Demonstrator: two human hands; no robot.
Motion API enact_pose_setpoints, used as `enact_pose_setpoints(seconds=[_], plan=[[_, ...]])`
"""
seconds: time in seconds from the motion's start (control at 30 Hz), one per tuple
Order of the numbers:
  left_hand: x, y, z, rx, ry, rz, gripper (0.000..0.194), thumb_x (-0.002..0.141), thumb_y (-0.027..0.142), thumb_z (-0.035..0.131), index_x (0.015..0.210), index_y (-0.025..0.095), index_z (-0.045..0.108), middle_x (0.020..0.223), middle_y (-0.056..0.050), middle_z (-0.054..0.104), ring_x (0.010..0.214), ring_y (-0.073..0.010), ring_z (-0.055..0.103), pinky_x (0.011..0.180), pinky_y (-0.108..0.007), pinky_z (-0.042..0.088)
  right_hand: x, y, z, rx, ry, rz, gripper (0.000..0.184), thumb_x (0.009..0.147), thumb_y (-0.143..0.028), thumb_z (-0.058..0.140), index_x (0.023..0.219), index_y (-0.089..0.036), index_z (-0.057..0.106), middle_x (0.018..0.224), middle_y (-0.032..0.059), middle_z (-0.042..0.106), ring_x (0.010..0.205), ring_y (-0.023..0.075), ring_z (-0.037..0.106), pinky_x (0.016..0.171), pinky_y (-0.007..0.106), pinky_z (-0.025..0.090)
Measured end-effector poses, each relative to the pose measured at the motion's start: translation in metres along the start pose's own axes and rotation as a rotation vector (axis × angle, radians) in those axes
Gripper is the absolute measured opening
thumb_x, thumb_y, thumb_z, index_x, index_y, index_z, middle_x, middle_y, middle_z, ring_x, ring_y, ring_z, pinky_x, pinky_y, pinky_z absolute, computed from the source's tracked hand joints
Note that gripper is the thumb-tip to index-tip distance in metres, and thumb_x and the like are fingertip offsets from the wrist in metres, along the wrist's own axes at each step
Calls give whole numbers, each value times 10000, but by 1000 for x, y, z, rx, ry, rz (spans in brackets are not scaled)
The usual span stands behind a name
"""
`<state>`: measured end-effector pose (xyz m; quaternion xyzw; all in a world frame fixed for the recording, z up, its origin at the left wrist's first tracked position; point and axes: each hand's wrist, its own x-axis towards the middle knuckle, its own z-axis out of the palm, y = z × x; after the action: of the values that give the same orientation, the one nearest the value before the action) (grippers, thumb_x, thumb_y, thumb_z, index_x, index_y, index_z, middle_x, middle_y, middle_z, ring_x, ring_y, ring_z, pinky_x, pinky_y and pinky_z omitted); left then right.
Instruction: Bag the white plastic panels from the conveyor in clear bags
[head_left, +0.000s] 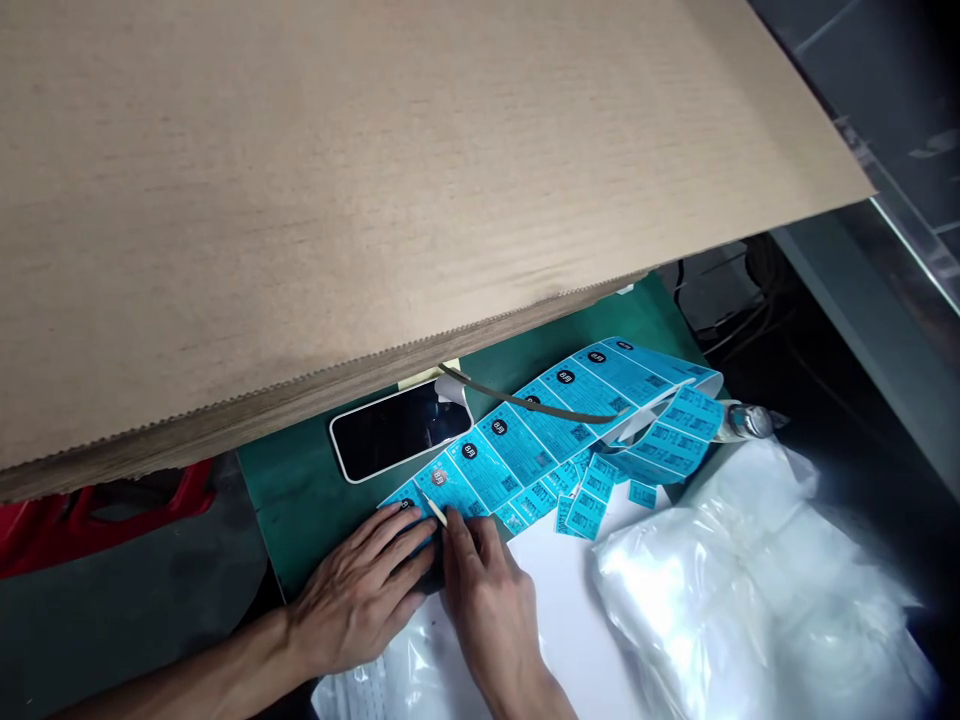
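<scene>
Left hand on blue labels; right hand — pinching a stick.

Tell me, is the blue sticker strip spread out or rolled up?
Spread out: the blue label strip lies long across the green mat, under the left hand, and only its far end curls over.

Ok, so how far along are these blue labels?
Looks fairly early. Done: a few small blue labels lie loose by the white sheet. In hand: the left hand presses the near end of the blue label strip, while the right hand holds a thin pale stick against it. Left: most large labels remain joined along the strip, across the green mat.
</scene>
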<state>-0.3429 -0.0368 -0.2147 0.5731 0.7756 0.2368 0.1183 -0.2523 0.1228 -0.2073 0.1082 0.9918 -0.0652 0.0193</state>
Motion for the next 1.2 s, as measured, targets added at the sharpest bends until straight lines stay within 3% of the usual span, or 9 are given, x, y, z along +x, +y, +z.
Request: enact_pose_setpoints(seconds=[0.23,0.53,0.83,1.2], plan=[[-2,-1,8,11,20,7,443,876,232,455,1308,136,440,1409,-84,414,1323,-283,293,1097,-476,312,-1,0,-2,-18,-1,-17,337,908,-198,412,1235,-217,490,902,83,592,685,161,581,453,215,403],[-3,-1,11,29,69,4,424,871,249,477,1280,139,477,1394,-77,438,1303,-285,332,1072,-485,354,-1,-4,-24,-123,-102,-24,372,828,-109,496,1190,-195,496,865,54,579,643,159,571,414,223,361],[-2,-2,13,51,82,23,451,865,236,486,1303,137,453,1419,-84,404,1309,-296,322,1071,-482,356,-22,8,-19,-108,-76,-8,423,809,-126,533,1224,-185,476,986,78,595,730,189,597,420,232,371],[-6,-4,18,75,47,6,483,865,248,486,1335,158,418,1446,-105,351,1337,-289,266,1094,-474,315,-33,15,-24,-128,-91,-21,370,833,-112,466,1200,-151,495,886,72,587,683,183,593,412,234,388]])
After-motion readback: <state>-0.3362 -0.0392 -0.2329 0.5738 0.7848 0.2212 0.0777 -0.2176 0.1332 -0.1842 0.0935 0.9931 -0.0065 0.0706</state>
